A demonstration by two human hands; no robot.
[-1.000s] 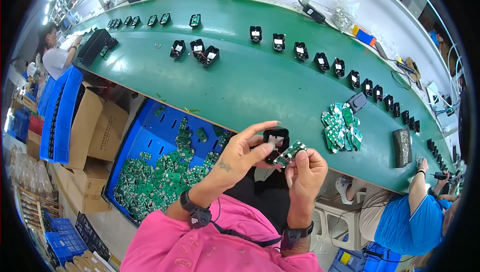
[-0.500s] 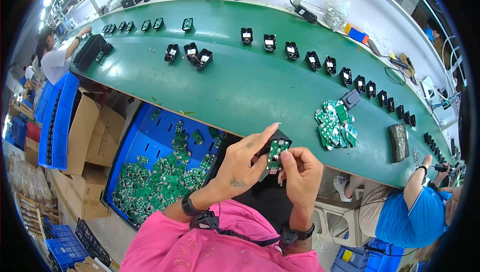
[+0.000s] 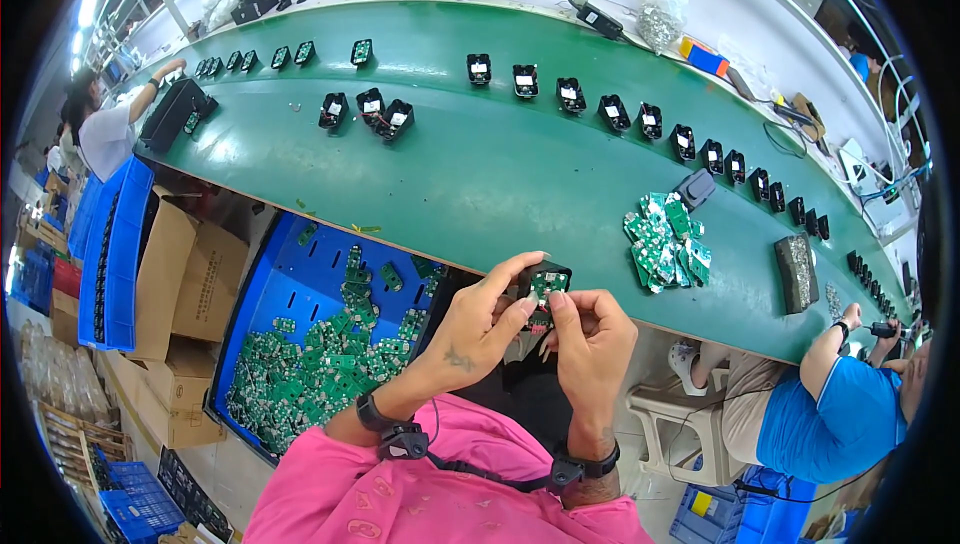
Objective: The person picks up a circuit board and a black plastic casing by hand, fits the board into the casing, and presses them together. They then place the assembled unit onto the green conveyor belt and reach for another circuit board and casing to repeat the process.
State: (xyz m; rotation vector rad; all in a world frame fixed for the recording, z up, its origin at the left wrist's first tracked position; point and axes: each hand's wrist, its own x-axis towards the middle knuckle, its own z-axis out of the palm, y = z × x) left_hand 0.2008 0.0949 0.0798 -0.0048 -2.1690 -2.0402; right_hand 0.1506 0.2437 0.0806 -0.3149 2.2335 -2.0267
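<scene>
My left hand (image 3: 474, 324) is wrapped round a small black plastic housing (image 3: 562, 268) at the near edge of the bench, its thumb by the lower end of a green circuit board (image 3: 548, 286). The board lies at the housing's open face. My right hand (image 3: 592, 342) is closed at the board's right side, with its thumb pressing on the board. Fingers cover much of the housing, so how deep the board sits is hard to see. On the bench to the right lies a pile of loose circuit boards (image 3: 668, 244), with a dark housing (image 3: 695, 188) against it.
Rows of black housings (image 3: 571, 96) stand along the green bench (image 3: 470, 184). A blue bin (image 3: 290, 279) of boards is below left, beside cardboard boxes (image 3: 205, 274). A dark block (image 3: 797, 276) lies at right. Co-workers sit at far left and right, near a stool (image 3: 655, 424).
My left thumb has moved in onto the board's lower end, and my right thumb has shifted along the board. Less of the board shows now. The whole view has shifted slightly.
</scene>
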